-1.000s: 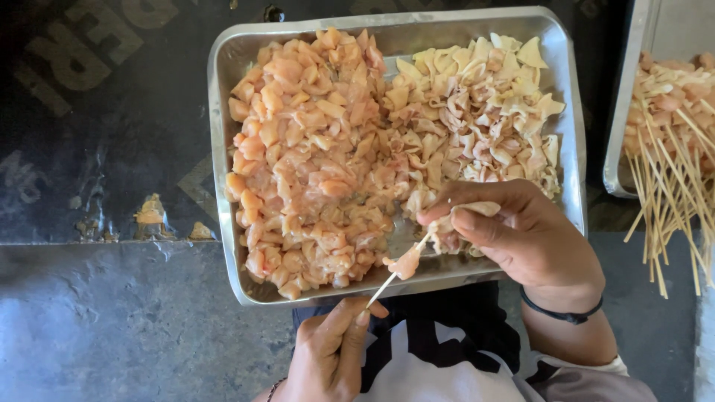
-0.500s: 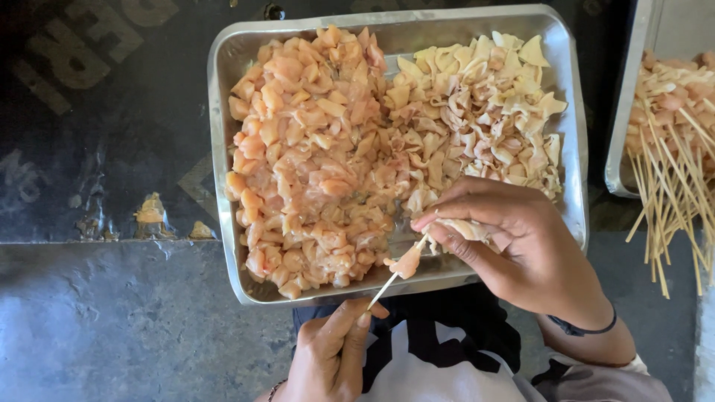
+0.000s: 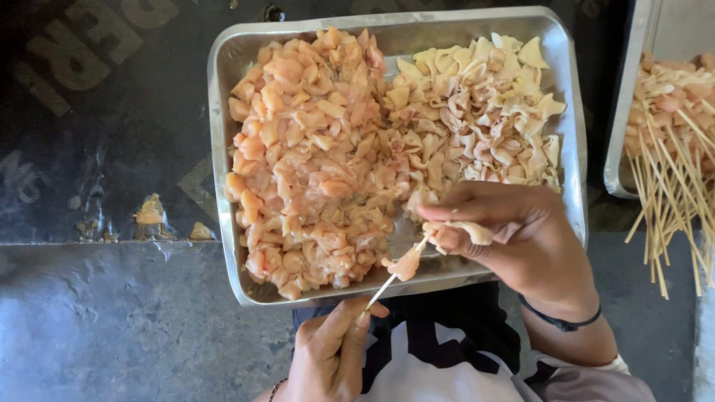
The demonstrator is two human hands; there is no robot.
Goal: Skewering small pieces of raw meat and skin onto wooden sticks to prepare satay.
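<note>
A steel tray holds a heap of pink raw meat cubes on its left and pale skin pieces on its right. My left hand, below the tray's near rim, pinches the lower end of a thin wooden skewer. One pink meat piece is threaded on the skewer. My right hand rests over the tray's near right corner and pinches a pale skin piece at the skewer's tip.
A second steel tray at the right edge holds finished skewers with meat, their sticks fanning out over its rim. The trays sit on a dark surface with a grey slab nearer me.
My right hand has turned slightly and worked the pale skin piece against the skewer's tip. My left hand and the skewer have stayed in place.
</note>
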